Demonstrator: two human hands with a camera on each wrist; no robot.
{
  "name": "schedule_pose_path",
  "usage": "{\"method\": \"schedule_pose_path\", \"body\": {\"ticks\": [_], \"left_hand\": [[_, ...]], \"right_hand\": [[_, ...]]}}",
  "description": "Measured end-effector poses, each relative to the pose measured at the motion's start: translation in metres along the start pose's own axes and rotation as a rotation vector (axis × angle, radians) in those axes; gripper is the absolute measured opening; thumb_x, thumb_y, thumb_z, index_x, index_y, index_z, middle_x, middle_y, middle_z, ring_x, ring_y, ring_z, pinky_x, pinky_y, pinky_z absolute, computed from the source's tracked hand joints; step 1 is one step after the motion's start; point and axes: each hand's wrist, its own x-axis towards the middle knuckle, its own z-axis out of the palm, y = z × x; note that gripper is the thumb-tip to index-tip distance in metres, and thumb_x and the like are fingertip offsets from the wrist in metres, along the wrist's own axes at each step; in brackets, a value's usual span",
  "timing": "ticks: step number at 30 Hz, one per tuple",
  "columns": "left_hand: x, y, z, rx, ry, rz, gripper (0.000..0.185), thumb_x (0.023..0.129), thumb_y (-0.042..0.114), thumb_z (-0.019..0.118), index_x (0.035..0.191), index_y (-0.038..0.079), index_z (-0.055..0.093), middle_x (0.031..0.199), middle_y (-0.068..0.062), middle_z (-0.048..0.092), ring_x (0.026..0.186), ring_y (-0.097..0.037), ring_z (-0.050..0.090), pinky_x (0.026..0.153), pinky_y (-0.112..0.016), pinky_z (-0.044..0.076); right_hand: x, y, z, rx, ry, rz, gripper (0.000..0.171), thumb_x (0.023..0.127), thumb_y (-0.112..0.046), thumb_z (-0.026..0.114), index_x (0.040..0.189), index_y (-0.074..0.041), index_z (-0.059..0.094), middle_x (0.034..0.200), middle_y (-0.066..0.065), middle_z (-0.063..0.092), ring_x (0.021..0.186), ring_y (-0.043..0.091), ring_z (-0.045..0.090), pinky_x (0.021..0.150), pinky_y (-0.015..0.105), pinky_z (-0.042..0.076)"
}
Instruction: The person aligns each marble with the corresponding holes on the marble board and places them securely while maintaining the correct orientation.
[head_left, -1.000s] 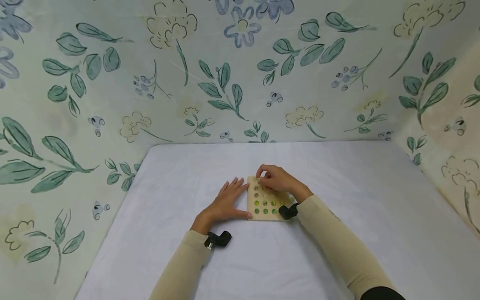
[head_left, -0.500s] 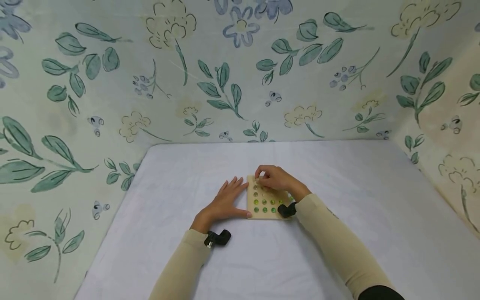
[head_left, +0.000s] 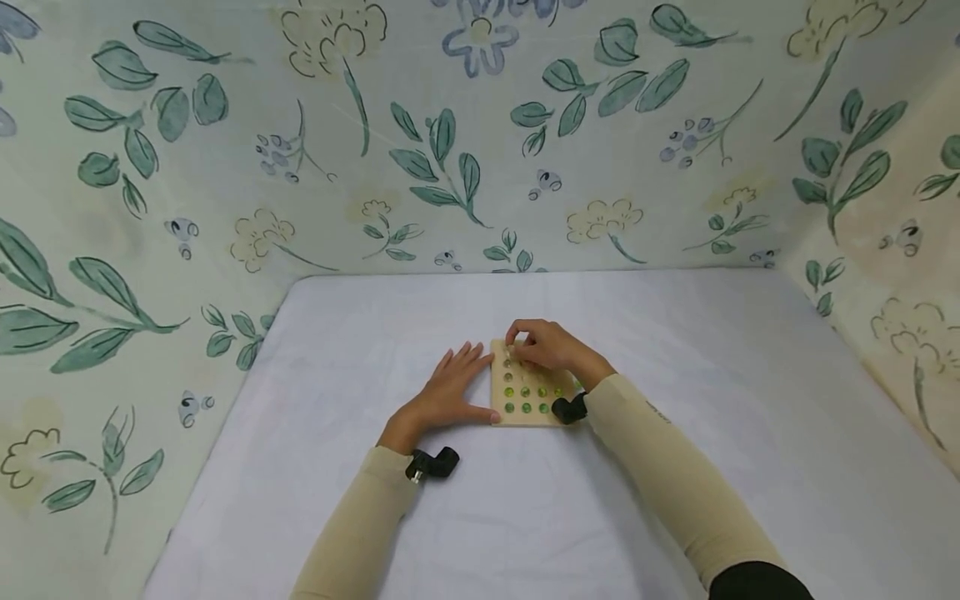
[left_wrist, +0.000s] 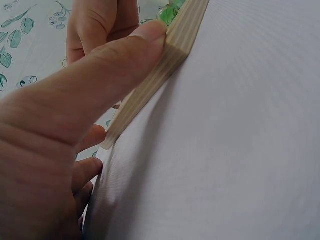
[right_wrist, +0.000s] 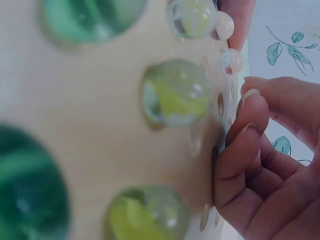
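Observation:
A square wooden board with rows of holes lies on the white table. Green marbles fill its near rows, and paler marbles sit toward the far left. My left hand lies flat on the table, its thumb pressing the board's left edge. My right hand hovers over the board's far part with fingers curled. Its thumb and forefinger pinch a small pale marble at the far left corner, which they mostly hide.
The white table stretches around the board on every side. Floral-patterned walls enclose it at the back and on both sides. A black camera mount sits on each wrist.
My right fingertips have crept slightly toward the board's far left corner. The left hand keeps its place against the board's edge.

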Motion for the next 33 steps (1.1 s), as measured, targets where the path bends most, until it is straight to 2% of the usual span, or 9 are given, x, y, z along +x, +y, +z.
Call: {"method": "schedule_pose_path", "body": {"ticks": [10, 19, 33], "left_hand": [[-0.006, 0.001, 0.004, -0.013, -0.025, 0.000, 0.105, 0.073, 0.066, 0.070, 0.154, 0.017, 0.025, 0.161, -0.006, 0.013, 0.148, -0.022, 0.001, 0.119, -0.040, -0.005], [-0.007, 0.001, 0.006, 0.000, -0.025, -0.004, 0.105, 0.073, 0.067, 0.070, 0.154, 0.018, 0.025, 0.161, -0.004, 0.013, 0.148, -0.020, 0.000, 0.119, -0.039, -0.005], [-0.002, 0.001, -0.001, -0.009, -0.007, -0.003, 0.104, 0.074, 0.065, 0.071, 0.154, 0.018, 0.025, 0.161, -0.005, 0.012, 0.148, -0.021, 0.000, 0.119, -0.040, -0.005]], "right_hand": [[0.002, -0.001, 0.009, 0.034, -0.008, 0.060, 0.013, 0.094, -0.020, 0.062, 0.106, -0.016, 0.063, 0.063, 0.006, 0.061, 0.056, 0.015, 0.055, 0.055, 0.024, 0.044], [0.000, -0.002, 0.011, 0.030, -0.010, 0.086, 0.014, 0.094, -0.021, 0.063, 0.108, -0.017, 0.064, 0.068, 0.007, 0.062, 0.059, 0.016, 0.057, 0.056, 0.024, 0.046], [0.002, -0.004, 0.003, -0.001, 0.000, 0.039, 0.019, 0.096, -0.027, 0.060, 0.113, -0.019, 0.061, 0.071, 0.007, 0.061, 0.061, 0.018, 0.057, 0.058, 0.026, 0.047]]}}
